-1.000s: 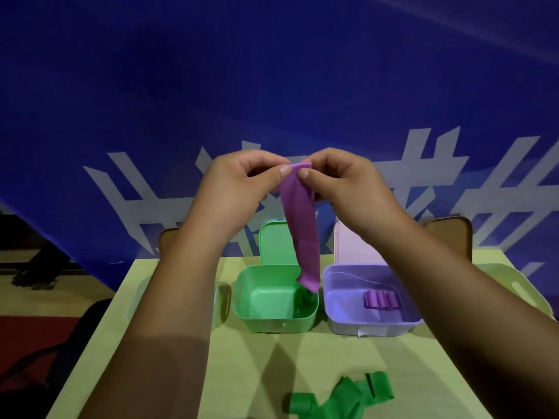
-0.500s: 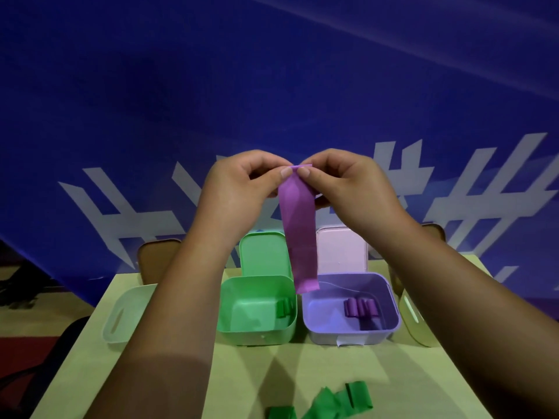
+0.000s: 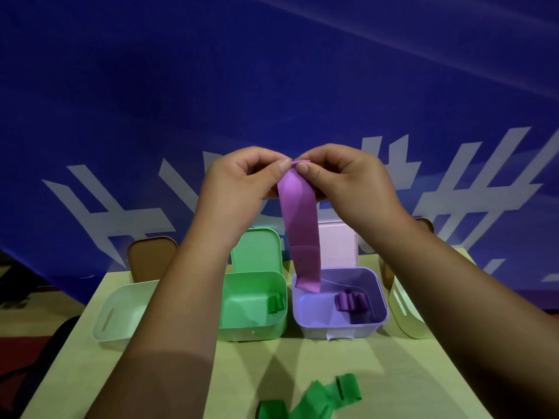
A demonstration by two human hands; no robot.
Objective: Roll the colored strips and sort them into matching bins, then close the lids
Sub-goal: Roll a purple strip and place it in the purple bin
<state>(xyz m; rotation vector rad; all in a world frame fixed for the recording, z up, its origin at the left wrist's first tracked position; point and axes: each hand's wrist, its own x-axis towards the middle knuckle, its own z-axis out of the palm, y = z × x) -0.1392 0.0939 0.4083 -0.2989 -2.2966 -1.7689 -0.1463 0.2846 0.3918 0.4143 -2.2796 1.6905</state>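
I am looking at what is appearing to be a staged booth or recording corner, not a home. A small pale table (image 3: 302, 352) is standing right against a large blue banner (image 3: 272, 86), which is filling the whole background and showing big white strokes (image 3: 127, 213) of lettering. Plastic bins (image 3: 251, 331) are sitting in a row, and a reddish floor (image 3: 27, 349) is showing at the left.

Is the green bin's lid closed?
No, the green bin stands open, its lid upright behind it, rolled strips inside.
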